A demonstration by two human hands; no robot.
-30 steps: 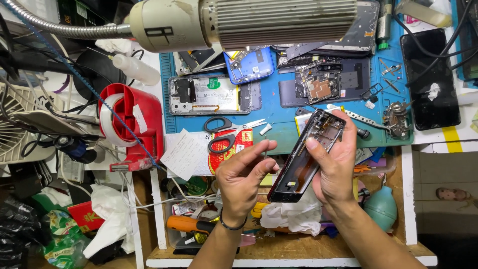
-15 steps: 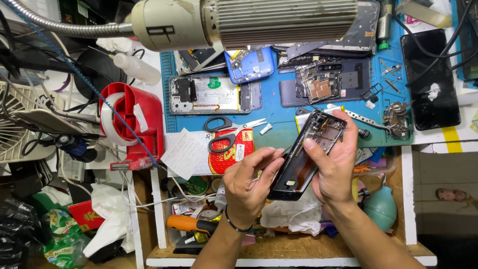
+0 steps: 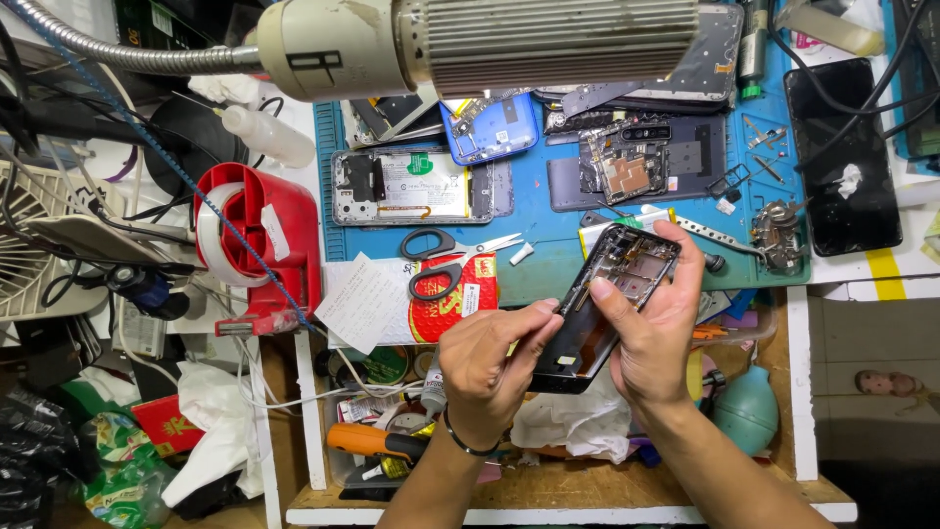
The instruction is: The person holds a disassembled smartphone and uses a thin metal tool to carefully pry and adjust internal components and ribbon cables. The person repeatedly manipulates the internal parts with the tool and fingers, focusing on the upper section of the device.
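A crowded repair tabletop (image 3: pixel 294 495) seen from above, with a blue work mat (image 3: pixel 548 240) across its back. At far left sits a red tape dispenser (image 3: pixel 259 245), then black-handled scissors (image 3: pixel 446 260) beside an opened phone (image 3: pixel 421 186). Since a moment ago the left hand (image 3: pixel 494 367) has closed in, fingers pinched on the edge of the dark phone frame (image 3: pixel 607 299). The right hand (image 3: pixel 656 333) grips that frame, tilted, above the mat's front edge. A grey lamp head (image 3: pixel 470 39) blocks the mat's top.

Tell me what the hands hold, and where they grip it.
The right hand grips an open phone frame by its right edge; the left hand pinches its left edge.
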